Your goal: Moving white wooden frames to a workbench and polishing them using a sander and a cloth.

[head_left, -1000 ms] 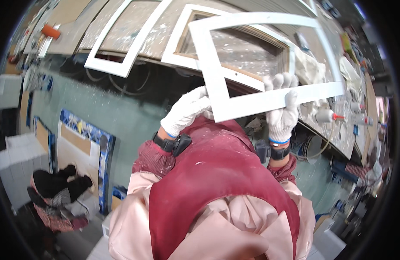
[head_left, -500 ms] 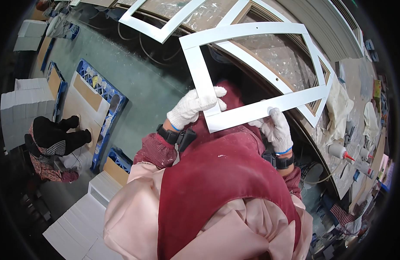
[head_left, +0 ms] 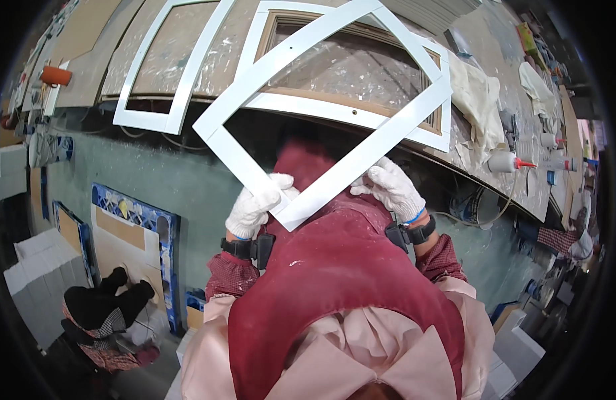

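Note:
A white rectangular frame (head_left: 361, 154) is tilted in front of me, one corner pointing toward my apron. My left hand (head_left: 258, 208), in a white knit glove, grips it near that corner, with fingers over the lower left bar. The gloved right hand (head_left: 392, 188) has its bent fingers at the outer edge of the lower right bar; some fingertips are hidden. Beyond, on the workbench, lies another white frame (head_left: 301, 107) around a brown inner frame, partly covered by the held one. A further white frame (head_left: 144, 120) rests to the left, overhanging the bench edge.
The paint-spotted workbench (head_left: 234, 57) spans the far side. On its right are a cream cloth (head_left: 474, 100) and a white bottle with a red tip (head_left: 501, 162). An orange cup (head_left: 56, 75) is at far left. At lower left, a person (head_left: 108, 310) is by a blue pallet (head_left: 168, 267).
My view has turned toward the bench. The held frame has swung anticlockwise and is more steeply tilted. My right thumb, earlier on top of the bar, is now at its edge.

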Available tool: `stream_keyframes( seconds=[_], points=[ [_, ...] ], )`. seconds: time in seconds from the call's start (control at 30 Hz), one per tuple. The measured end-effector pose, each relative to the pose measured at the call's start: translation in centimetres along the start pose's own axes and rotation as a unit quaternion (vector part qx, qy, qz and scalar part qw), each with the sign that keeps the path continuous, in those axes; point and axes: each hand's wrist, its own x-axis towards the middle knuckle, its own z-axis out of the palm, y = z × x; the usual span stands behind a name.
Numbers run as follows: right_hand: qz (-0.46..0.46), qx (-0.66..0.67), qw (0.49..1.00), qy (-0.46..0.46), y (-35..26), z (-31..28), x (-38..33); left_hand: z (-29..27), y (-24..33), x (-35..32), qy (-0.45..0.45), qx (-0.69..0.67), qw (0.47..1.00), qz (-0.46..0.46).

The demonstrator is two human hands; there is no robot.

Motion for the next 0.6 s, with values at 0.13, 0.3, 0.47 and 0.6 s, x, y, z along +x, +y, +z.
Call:
stream_keyframes(
  seconds=[0.13,0.3,0.47,0.6],
  points=[
    [0.024,-0.022,0.999,-0.007,-0.3,-0.5,-0.3,0.1,1.2,-0.9,0.012,-0.053,0.998,0.014],
    [0.026,-0.014,1.0,-0.009,-0.2,-0.6,-0.4,-2.7,4.7,-1.9,0.055,-0.037,0.988,0.14],
    [0.039,-0.016,0.999,-0.016,-0.3,0.2,0.1,-7.5,11.8,-0.7,0.138,0.053,0.953,0.266],
    [0.048,-0.033,0.998,-0.018,-0.4,0.8,0.2,-11.9,15.7,1.7,0.173,-0.012,0.943,0.284]
  ],
)
